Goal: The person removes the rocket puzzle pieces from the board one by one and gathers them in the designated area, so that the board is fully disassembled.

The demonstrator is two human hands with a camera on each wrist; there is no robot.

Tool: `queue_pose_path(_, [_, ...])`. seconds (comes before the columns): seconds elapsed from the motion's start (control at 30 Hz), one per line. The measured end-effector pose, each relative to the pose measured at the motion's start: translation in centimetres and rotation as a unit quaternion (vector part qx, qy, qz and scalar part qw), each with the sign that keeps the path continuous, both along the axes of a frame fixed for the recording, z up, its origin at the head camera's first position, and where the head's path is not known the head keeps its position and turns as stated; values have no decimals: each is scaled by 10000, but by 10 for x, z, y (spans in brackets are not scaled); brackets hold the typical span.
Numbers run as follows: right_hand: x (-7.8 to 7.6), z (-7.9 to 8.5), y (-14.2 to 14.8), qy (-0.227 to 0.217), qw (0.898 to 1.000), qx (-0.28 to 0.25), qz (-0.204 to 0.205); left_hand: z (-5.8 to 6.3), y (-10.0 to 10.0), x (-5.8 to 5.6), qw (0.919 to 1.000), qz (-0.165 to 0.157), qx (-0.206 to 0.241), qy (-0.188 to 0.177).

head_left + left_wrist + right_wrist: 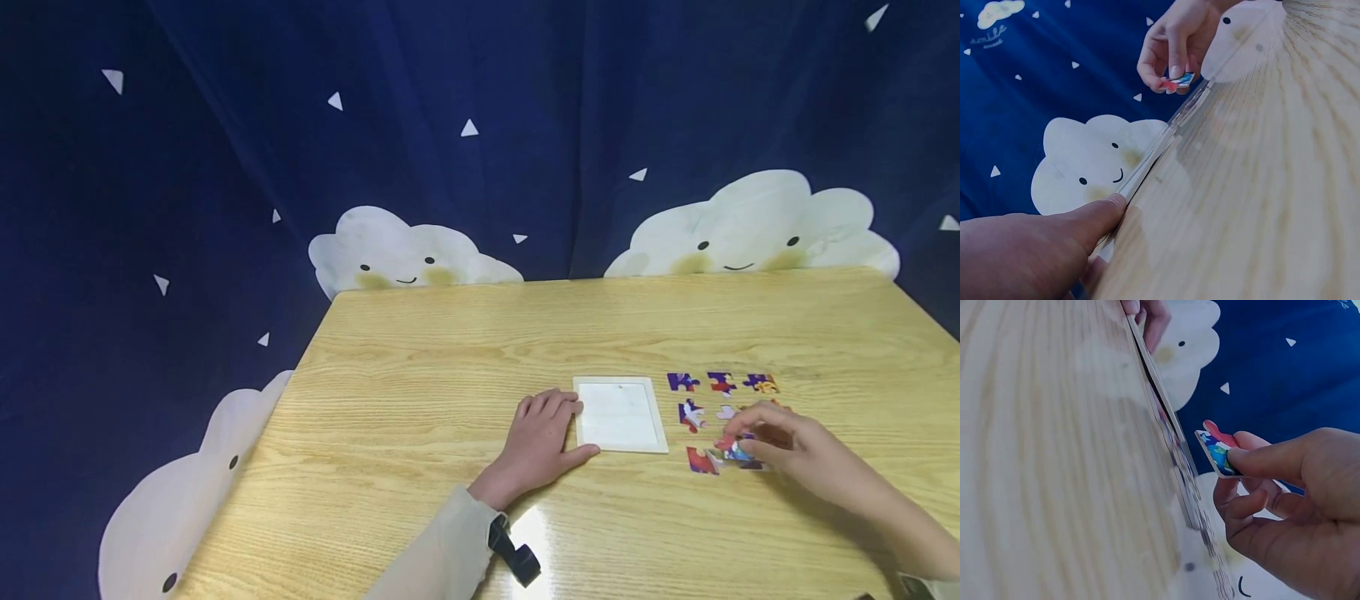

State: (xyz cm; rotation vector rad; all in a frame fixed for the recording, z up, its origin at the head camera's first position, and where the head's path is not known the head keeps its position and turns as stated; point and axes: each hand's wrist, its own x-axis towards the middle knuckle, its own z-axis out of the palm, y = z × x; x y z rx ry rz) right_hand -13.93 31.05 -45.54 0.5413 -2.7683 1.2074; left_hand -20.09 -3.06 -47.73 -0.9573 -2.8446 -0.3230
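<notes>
My left hand (pixel 536 450) holds the left side of a square white puzzle frame (pixel 621 417) on the wooden table, thumb at its near edge and fingers at its far left. The frame has a pale bottom with no pieces in it. In the right wrist view, the right hand (pixel 1297 487) pinches a puzzle piece (pixel 1215 449) between thumb and fingers. That piece is blue, green and red, with a pale edge, held above the table. Below the hand lie loose puzzle pieces (pixel 702 460) in rows, some partly hidden by the hand.
The pieces, among them a top row piece (pixel 722 382), lie right of the frame. The wooden table (pixel 420 375) ends at a dark blue curtain (pixel 480 67) with white clouds and triangles. A black strap (pixel 513 550) hangs at the left wrist.
</notes>
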Motion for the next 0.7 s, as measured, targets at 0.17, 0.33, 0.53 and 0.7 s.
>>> queue_pose_path(0.17, [1,-3,11,46,10000,-67,-28,2,0,1,10000,-16,13,37])
queue_pose_path(0.33, [1,-4,22,91,9999,42,-43,3,0,1,10000,-10,-10,69])
queue_pose_path(0.53, [2,-6,34,-57,9993,277,-260,3,0,1,10000,-34,-11,82])
queue_pose_path(0.7, [5,-8,44,-248,9965,580,-557,3,0,1,10000,-30,7,45])
